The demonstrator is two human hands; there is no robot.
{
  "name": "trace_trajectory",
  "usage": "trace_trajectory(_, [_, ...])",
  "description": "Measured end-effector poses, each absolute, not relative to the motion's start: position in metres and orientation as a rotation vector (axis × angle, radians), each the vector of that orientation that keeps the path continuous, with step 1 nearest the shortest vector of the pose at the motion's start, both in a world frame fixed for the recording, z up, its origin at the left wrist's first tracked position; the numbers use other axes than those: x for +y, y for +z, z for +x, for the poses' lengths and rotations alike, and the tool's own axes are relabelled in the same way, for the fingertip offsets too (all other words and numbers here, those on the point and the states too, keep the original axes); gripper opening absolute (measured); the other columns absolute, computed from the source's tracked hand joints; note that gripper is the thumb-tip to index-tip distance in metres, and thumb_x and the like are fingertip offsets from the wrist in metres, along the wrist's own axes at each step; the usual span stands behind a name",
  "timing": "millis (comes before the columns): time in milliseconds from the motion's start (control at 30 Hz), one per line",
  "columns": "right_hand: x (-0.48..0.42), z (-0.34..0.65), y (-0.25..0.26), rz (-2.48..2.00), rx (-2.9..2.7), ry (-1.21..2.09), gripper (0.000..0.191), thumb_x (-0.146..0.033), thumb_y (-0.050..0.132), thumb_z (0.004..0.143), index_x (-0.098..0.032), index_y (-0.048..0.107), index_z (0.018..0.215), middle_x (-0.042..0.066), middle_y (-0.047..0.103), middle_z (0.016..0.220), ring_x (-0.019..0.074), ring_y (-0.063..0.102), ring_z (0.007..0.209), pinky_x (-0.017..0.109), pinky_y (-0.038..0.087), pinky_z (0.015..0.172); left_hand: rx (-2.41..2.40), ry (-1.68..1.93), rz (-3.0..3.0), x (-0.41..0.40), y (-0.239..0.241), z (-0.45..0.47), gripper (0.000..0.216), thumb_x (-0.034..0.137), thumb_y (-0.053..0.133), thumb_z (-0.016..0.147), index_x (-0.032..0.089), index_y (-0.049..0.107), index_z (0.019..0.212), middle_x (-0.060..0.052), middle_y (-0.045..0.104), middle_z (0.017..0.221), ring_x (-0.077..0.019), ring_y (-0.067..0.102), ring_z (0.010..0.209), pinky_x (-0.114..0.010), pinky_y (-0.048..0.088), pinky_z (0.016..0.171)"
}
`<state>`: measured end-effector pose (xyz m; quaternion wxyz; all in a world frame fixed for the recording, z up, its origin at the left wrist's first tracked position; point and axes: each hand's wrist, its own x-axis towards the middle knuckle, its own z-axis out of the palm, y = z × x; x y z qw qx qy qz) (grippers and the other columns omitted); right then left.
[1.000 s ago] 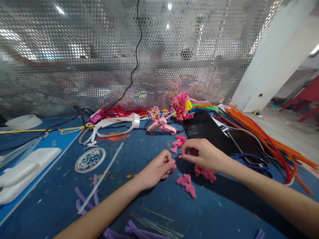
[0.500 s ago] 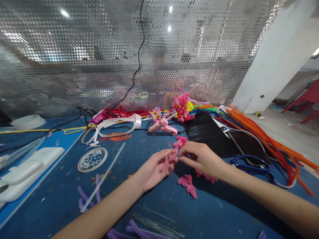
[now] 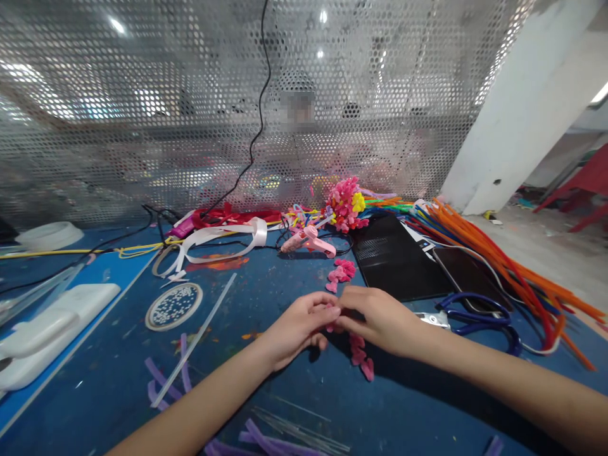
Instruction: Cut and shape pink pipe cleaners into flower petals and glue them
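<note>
My left hand (image 3: 298, 328) and my right hand (image 3: 377, 318) meet fingertip to fingertip over the blue tabletop (image 3: 118, 380). Both pinch a small pink pipe-cleaner piece (image 3: 331, 315), mostly hidden by the fingers. A bent pink pipe-cleaner shape (image 3: 360, 356) lies on the table just under my right hand. Another pink cluster (image 3: 341, 272) lies a little farther away, in front of a pink glue gun (image 3: 308, 240).
A black tablet (image 3: 396, 256) and blue-handled scissors (image 3: 470, 316) lie at the right, beside a long bundle of orange pipe cleaners (image 3: 494, 259). At the left lie a clear glue stick (image 3: 197, 335), a round lid of beads (image 3: 173, 306), white ribbon (image 3: 218, 234) and purple pipe-cleaner scraps (image 3: 164, 380). A perforated metal screen (image 3: 190, 95) closes the back.
My hands have come together and moved nearer to me; the right hand left the pink shapes it covered and now joins the left on the small pink piece.
</note>
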<state>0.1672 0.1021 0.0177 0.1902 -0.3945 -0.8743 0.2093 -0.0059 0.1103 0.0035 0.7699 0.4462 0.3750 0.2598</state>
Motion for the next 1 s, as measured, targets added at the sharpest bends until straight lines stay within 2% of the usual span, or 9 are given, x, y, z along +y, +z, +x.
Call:
trace_trajectory(133, [0.104,0.178,0.024,-1.16,-2.513,0.609,0.027,-0.03,0.057,0.078,-0.018,0.053,0.102,0.003,0.059,0.088,0.0145,0.054,0.074,0.023,0.038,0.063,0.913,0.695,1.126,0.127,0.003,-0.006,0.022,0.029,0.058,0.076,0.013,0.055,0.091,0.004,0.051,0.062,-0.0021,0.039,0.041,-0.014,0.032,0.041])
trace_trajectory(200, [0.105,0.185,0.023,-1.165,-2.635,0.619,0.032,-0.03,0.064,0.071,-0.018,0.055,0.099,0.002,0.06,0.086,0.0144,0.054,0.071,0.023,0.036,0.059,0.967,0.771,1.312,0.14,0.001,-0.006,0.018,0.028,0.051,0.08,0.014,0.056,0.091,0.003,0.052,0.064,-0.0043,0.042,0.045,-0.017,0.036,0.045])
trace_trajectory(300, [0.105,0.189,0.02,-1.111,-2.811,0.617,0.015,-0.025,0.063,0.071,-0.019,0.06,0.084,0.001,0.06,0.083,0.0138,0.054,0.071,0.022,0.035,0.058,0.98,0.819,1.821,0.154,-0.002,-0.005,0.02,0.025,0.047,0.082,0.017,0.06,0.094,-0.004,0.06,0.088,-0.0134,0.055,0.076,-0.027,0.044,0.072])
trace_trajectory(433, [0.106,0.186,0.022,-1.112,-2.776,0.608,0.007,-0.021,0.055,0.077,-0.018,0.061,0.078,0.001,0.061,0.078,0.0117,0.055,0.068,0.02,0.035,0.059,0.927,0.789,2.256,0.147,0.0,-0.005,0.025,0.023,0.041,0.086,0.022,0.059,0.103,-0.004,0.052,0.118,-0.0169,0.044,0.111,-0.035,0.03,0.098])
trace_trajectory(600, [0.111,0.181,0.026,-1.183,-2.524,0.577,0.021,-0.026,0.044,0.086,-0.017,0.061,0.078,0.001,0.062,0.07,0.0115,0.055,0.062,0.021,0.037,0.06,0.993,0.697,2.452,0.12,0.007,-0.01,0.023,0.025,0.037,0.089,0.02,0.058,0.096,-0.004,0.056,0.103,-0.0161,0.047,0.101,-0.032,0.035,0.092])
trace_trajectory(667, [0.114,0.182,0.023,-1.245,-2.422,0.526,0.019,-0.023,0.044,0.085,-0.017,0.059,0.095,0.003,0.064,0.083,0.013,0.057,0.069,0.022,0.039,0.064,0.989,0.599,2.498,0.113,0.006,-0.011,0.019,0.027,0.041,0.087,0.02,0.057,0.095,-0.004,0.056,0.097,-0.0163,0.049,0.095,-0.031,0.038,0.087])
trace_trajectory(767, [0.116,0.187,0.02,-1.353,-2.35,0.419,0.038,-0.018,0.049,0.079,-0.018,0.046,0.118,0.008,0.057,0.109,0.0151,0.058,0.08,0.025,0.041,0.069,0.929,0.429,2.566,0.111,-0.001,-0.01,0.017,0.031,0.049,0.083,0.022,0.057,0.096,-0.002,0.057,0.095,-0.0167,0.052,0.091,-0.028,0.041,0.081])
trace_trajectory(900, [0.112,0.191,0.02,-1.294,-2.684,0.552,0.019,-0.027,0.057,0.074,-0.018,0.06,0.09,0.002,0.063,0.08,0.0147,0.057,0.069,0.023,0.036,0.058,1.091,0.405,2.643,0.119,-0.009,-0.008,0.02,0.025,0.038,0.088,0.023,0.055,0.098,-0.002,0.055,0.092,-0.0154,0.054,0.085,-0.026,0.043,0.074])
trace_trajectory(1000, [0.105,0.188,0.015,-1.191,-2.861,0.624,0.021,-0.038,0.061,0.071,-0.02,0.062,0.083,0.0,0.063,0.071,0.0141,0.057,0.063,0.022,0.03,0.052,1.283,0.547,2.595,0.119,-0.005,-0.008,0.022,0.023,0.033,0.089,0.023,0.051,0.102,-0.002,0.053,0.096,-0.0145,0.054,0.084,-0.026,0.042,0.073])
